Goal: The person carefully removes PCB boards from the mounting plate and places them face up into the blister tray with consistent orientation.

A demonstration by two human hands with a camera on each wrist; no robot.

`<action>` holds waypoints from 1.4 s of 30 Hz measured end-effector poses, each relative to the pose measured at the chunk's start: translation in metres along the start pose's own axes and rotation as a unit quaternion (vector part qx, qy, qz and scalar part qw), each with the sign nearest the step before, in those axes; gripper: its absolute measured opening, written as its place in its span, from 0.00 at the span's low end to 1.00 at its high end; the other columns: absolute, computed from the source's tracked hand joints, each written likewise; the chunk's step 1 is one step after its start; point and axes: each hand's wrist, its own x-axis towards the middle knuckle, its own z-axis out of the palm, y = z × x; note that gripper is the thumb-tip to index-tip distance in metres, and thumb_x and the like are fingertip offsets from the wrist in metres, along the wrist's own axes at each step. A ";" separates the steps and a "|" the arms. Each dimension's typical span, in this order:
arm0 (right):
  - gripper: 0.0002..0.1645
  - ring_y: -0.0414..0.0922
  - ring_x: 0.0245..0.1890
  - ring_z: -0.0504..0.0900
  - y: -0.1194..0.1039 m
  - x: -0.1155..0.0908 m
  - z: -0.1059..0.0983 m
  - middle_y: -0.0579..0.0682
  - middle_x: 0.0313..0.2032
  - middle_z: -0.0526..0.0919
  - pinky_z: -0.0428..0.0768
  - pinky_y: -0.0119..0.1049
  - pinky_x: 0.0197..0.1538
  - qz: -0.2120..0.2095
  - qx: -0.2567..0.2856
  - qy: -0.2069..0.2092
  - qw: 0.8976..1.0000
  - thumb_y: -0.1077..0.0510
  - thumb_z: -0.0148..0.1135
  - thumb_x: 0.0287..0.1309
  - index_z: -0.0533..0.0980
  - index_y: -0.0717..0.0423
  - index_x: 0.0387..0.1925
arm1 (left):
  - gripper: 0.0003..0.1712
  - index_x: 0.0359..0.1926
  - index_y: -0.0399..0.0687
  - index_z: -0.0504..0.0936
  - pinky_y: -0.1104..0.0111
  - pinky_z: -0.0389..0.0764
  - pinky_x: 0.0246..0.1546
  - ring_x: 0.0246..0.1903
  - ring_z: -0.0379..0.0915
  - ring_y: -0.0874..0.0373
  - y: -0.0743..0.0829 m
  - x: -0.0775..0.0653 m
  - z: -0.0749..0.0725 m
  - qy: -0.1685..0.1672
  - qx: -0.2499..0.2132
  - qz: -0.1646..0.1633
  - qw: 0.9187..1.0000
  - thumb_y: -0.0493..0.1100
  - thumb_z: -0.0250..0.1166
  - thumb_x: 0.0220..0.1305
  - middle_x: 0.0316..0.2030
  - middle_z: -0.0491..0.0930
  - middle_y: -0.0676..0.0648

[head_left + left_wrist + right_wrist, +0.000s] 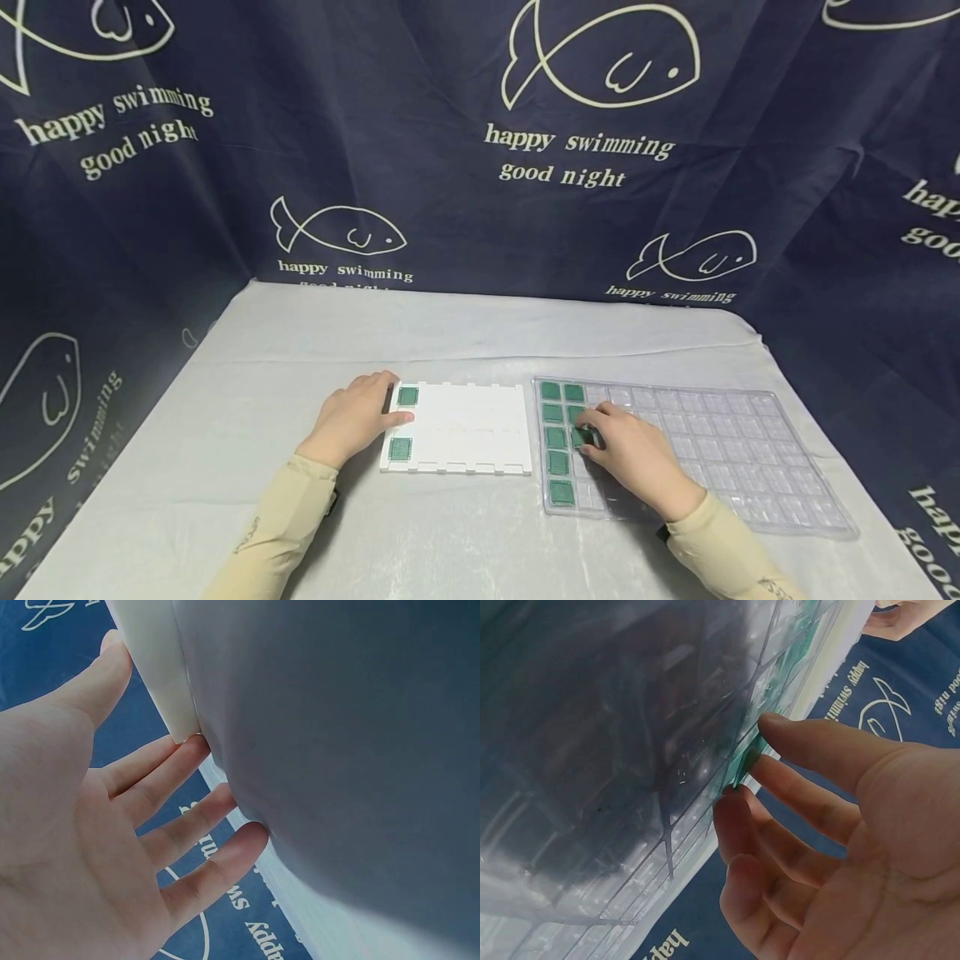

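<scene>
A flat white plate (472, 425) lies on the table with two small green circuit boards set along its left side, one of them at the near corner (400, 449). My left hand (352, 421) is at the plate's left edge. Its thumb rests on the plate, and its fairly straight fingers (172, 780) touch the far left corner and the cloth. To the right is a clear plastic tray (720, 442) with compartments. Over its second column, my right hand (630, 450) pinches a green circuit board (742, 766), which looks tilted and is partly hidden by the fingers.
More green circuit boards (555, 437) fill the tray's first column and the top of the second. A white cloth covers the table (450, 533). Behind it hangs a dark blue curtain (465, 208) with fish drawings and lettering.
</scene>
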 end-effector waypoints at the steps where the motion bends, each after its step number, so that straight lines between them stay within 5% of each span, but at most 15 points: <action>1: 0.19 0.41 0.30 0.81 0.000 0.000 0.000 0.46 0.37 0.84 0.80 0.41 0.30 0.001 0.001 -0.001 1.000 0.54 0.79 0.48 0.84 0.48 0.43 | 0.33 0.61 0.46 0.76 0.47 0.78 0.49 0.57 0.78 0.46 0.000 0.000 0.000 0.000 0.000 0.000 1.000 0.59 0.71 0.62 0.57 0.82 0.44; 42: 0.15 0.44 0.33 0.84 -0.003 0.000 -0.002 0.47 0.39 0.84 0.82 0.45 0.33 0.019 0.006 -0.014 1.000 0.52 0.76 0.53 0.83 0.48 0.43 | 0.34 0.62 0.46 0.76 0.46 0.78 0.50 0.58 0.78 0.45 -0.001 0.001 0.001 -0.001 0.002 -0.001 1.000 0.59 0.70 0.62 0.58 0.82 0.44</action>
